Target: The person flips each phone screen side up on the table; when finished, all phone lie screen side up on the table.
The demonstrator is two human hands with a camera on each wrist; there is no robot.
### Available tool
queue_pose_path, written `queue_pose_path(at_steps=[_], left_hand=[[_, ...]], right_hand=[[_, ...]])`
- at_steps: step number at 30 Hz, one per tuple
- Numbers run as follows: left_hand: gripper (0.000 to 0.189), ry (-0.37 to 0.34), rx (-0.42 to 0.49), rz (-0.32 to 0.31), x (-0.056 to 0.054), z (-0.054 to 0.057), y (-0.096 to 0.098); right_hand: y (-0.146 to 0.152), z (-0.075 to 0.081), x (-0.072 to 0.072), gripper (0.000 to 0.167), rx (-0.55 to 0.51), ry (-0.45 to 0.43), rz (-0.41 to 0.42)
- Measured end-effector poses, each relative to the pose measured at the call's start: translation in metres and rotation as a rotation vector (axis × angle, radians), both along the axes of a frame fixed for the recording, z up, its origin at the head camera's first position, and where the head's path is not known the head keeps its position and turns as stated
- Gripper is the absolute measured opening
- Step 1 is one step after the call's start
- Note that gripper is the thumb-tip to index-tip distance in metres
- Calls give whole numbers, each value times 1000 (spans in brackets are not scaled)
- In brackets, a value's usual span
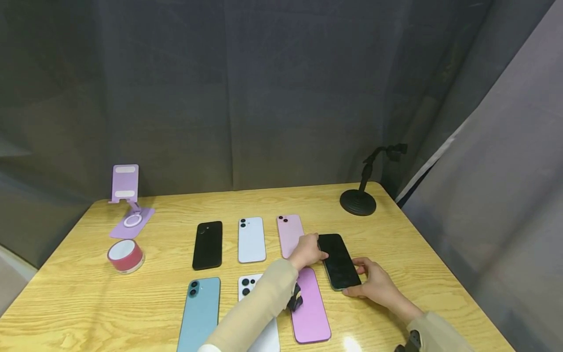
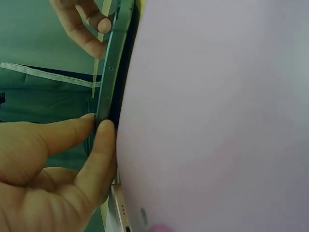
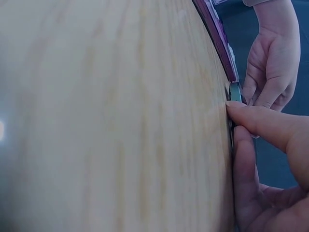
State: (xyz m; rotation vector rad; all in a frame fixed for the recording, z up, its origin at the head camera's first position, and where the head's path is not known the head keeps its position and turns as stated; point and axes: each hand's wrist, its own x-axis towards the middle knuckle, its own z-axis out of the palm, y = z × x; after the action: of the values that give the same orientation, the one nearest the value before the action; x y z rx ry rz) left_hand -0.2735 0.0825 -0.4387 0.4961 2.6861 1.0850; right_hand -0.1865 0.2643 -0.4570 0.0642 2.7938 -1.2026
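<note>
A smartphone [image 1: 340,264] with a dark screen facing up lies on the right part of the wooden table, between both hands. My left hand [image 1: 308,251] pinches its left edge; in the left wrist view the thumb and a finger [image 2: 101,150] grip the greenish side frame [image 2: 111,72]. At the near right corner, my right hand [image 1: 378,283] holds the phone with thumb and fingers, which the right wrist view shows at its thin edge [image 3: 235,92]. Under my left wrist lies a purple phone [image 1: 312,313], and a pink phone [image 1: 290,232] sits just beyond the left hand.
Several more phones lie in rows: a black one [image 1: 208,244], a white one [image 1: 251,239], a blue one [image 1: 199,313] and another white one [image 1: 267,337], partly behind my left sleeve. A purple stand [image 1: 125,183], a pink tape roll [image 1: 126,256] and a black stand [image 1: 357,202] are farther out.
</note>
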Motion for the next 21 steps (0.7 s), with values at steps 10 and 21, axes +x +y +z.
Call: queue_pose_path(at_steps=[10,21], left_hand=[[62,-62,50,-22,-1,1,-3],[60,-40,16,-40,-1,2,-2]], right_hand=[[0,0,-1,89,29,5,1],[-1,1,1,89,-31,-15,-17]])
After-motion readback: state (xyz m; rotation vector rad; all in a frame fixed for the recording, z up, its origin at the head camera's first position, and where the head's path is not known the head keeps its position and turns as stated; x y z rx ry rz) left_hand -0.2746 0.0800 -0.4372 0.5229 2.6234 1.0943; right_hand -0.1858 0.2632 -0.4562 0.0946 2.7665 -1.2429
